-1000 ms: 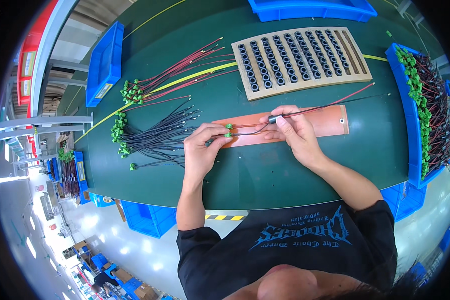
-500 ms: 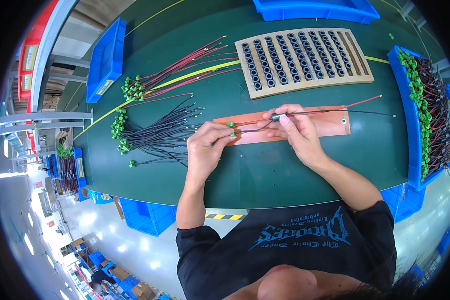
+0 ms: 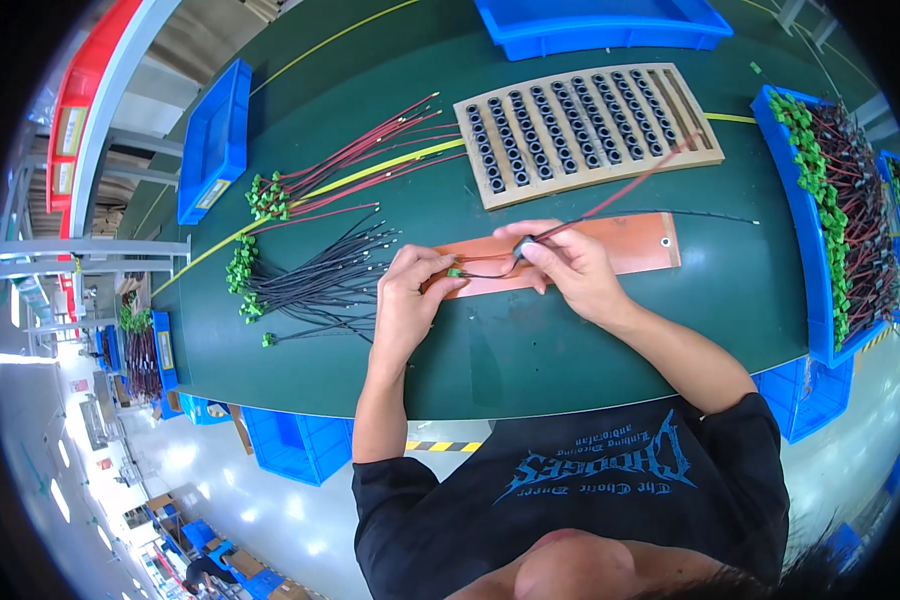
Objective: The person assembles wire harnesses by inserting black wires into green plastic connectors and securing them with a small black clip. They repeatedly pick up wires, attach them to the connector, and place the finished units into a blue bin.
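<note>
My left hand (image 3: 410, 290) pinches a small green connector (image 3: 454, 272) between thumb and fingers. From it a red and a black wire run right to a black ferrite ring (image 3: 523, 247), gripped between the thumb and fingers of my right hand (image 3: 568, 265). Beyond the ring the red wire (image 3: 620, 193) slants up and away, blurred. The black wire (image 3: 670, 213) stretches nearly level to the right. Both hands are over a reddish-brown board (image 3: 630, 245) lying on the green table.
A wooden tray (image 3: 712, 157) with rows of black rings lies behind the board. Black wires (image 3: 315, 270) and red wires (image 3: 360, 137) with green connectors spread at left. Blue bins stand left (image 3: 213, 150), at the back (image 3: 610, 38), and right (image 3: 820, 310), the last full of wired connectors.
The ring in my right hand has come closer to the green connector. The red wire's free end has swung up toward the wooden tray. The whole view has shifted slightly.
</note>
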{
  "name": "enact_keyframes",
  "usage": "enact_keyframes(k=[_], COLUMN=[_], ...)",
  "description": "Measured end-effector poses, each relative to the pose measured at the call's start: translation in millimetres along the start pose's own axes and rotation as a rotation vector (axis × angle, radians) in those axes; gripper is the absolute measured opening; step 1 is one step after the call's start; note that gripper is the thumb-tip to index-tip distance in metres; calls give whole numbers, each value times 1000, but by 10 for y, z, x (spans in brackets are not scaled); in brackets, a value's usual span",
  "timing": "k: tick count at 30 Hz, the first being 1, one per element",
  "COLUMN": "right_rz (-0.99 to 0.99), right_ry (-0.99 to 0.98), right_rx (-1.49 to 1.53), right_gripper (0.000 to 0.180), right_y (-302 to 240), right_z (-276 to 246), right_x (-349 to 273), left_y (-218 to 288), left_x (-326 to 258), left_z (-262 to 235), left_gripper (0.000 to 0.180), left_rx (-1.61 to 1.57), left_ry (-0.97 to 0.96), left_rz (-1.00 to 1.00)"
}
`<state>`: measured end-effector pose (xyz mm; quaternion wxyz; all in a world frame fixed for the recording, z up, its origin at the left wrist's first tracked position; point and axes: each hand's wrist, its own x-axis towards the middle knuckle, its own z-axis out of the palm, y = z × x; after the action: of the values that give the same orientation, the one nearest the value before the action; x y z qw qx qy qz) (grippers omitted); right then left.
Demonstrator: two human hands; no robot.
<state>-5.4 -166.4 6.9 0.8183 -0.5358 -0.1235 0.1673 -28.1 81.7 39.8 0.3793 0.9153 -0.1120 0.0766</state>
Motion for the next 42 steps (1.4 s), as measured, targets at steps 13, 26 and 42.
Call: enact_keyframes(k=[13, 26, 42], right_rz=[-127, -49, -436], right_ry=[-3, 8, -48], right_rx=[-688, -476, -990], right_gripper=[20, 17, 17], right_y=[-89, 40, -237], right_z=[16, 42, 2], right_x=[-34, 16, -100], left_y=[1080, 277, 400], left_x=[606, 612, 229], left_z=[58, -430, 1100], left_gripper=[40, 32, 7], left_rx=[1203, 667, -1031], left_ry=[-198, 279, 460], left_rz=[1081, 348, -254])
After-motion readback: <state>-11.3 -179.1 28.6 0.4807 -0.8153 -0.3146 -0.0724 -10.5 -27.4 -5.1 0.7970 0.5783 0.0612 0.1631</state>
